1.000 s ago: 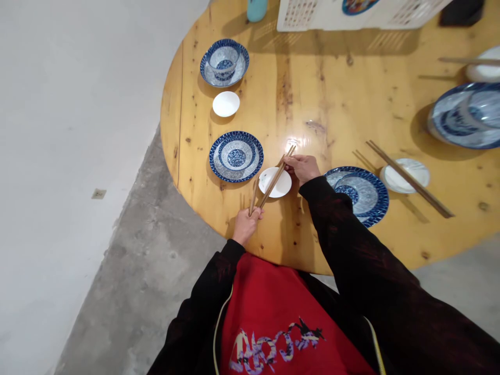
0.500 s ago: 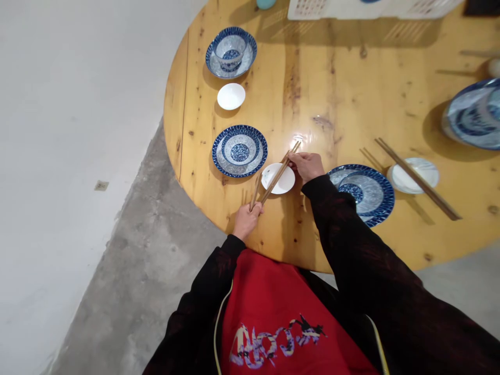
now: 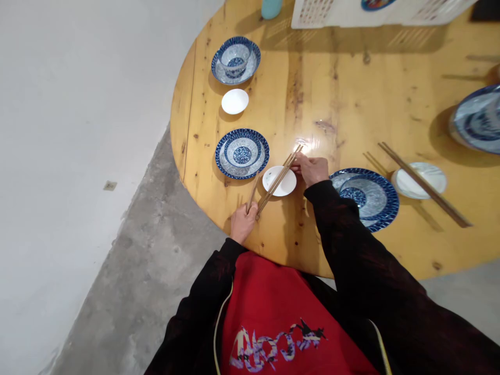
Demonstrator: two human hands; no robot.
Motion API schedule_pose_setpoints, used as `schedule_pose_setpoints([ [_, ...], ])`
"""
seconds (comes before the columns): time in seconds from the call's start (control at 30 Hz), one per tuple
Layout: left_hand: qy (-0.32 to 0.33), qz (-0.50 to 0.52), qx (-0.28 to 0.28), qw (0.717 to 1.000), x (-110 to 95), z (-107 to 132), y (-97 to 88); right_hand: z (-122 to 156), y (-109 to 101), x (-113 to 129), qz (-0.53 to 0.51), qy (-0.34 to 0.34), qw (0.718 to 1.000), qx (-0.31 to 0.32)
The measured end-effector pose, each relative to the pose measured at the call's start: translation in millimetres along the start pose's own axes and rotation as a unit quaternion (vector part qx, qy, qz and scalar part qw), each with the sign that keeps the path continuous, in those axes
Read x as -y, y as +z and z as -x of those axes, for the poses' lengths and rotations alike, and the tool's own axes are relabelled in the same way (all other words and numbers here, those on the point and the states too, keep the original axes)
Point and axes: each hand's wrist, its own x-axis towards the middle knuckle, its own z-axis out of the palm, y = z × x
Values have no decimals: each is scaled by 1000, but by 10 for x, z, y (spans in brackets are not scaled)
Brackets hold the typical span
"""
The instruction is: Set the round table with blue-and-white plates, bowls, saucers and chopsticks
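Note:
A pair of wooden chopsticks (image 3: 279, 178) lies slantwise over a small white dish (image 3: 287, 186). My right hand (image 3: 313, 170) pinches that pair near its far end. Close to the table's front edge, my left hand (image 3: 242, 223) is closed around other chopsticks (image 3: 252, 191) that point up and away. The near end of the slanted pair reaches the left fingertips; whether they touch it I cannot tell. Left of the dish sits a blue-and-white plate with a bowl (image 3: 242, 154) on it. Another blue-patterned plate (image 3: 385, 200) with a bowl is partly hidden behind my right sleeve.
On the right, chopsticks (image 3: 425, 185) rest across a white dish (image 3: 439, 174). Further back are a white dish (image 3: 235, 101), a bowl on a plate (image 3: 235, 60), a white plastic basket (image 3: 351, 13) and a turquoise cup (image 3: 271, 8). Blue-patterned tableware (image 3: 478, 120) stands at the right edge.
My left hand has drawn slightly back from the near end of the slanted chopsticks, its own chopsticks moving along. My right hand stays on the far end. The view has shifted a little.

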Motion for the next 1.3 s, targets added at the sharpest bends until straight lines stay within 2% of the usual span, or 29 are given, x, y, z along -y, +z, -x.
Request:
schedule_pose_setpoints([
  [0.17,31,-51,-106,993,-29,112,-234,257,-248,-3,81,-104,989,-65],
  [0.27,31,-56,-121,991,23,107,-315,458,-344,-19,125,-152,979,-57],
  [0.37,29,-38,-120,992,82,90,-318,613,-364,-58,159,-168,971,-52],
  [0.47,40,-41,-102,993,80,81,-254,715,-342,-102,175,-162,971,-30],
  [0.63,111,-87,-34,989,-72,7,-103,862,-264,-126,119,-118,986,10],
  [0.73,127,-125,-4,984,-130,-48,-56,946,-200,-118,108,-90,990,30],
  [0.83,127,-134,9,983,-104,-75,-87,979,-131,-102,114,-73,990,25],
  [1.03,130,-90,47,986,-34,-114,-212,889,3,-6,136,-47,989,19],
  [1.3,144,-98,78,982,-105,-151,-203,876,51,38,163,-29,986,20],
])
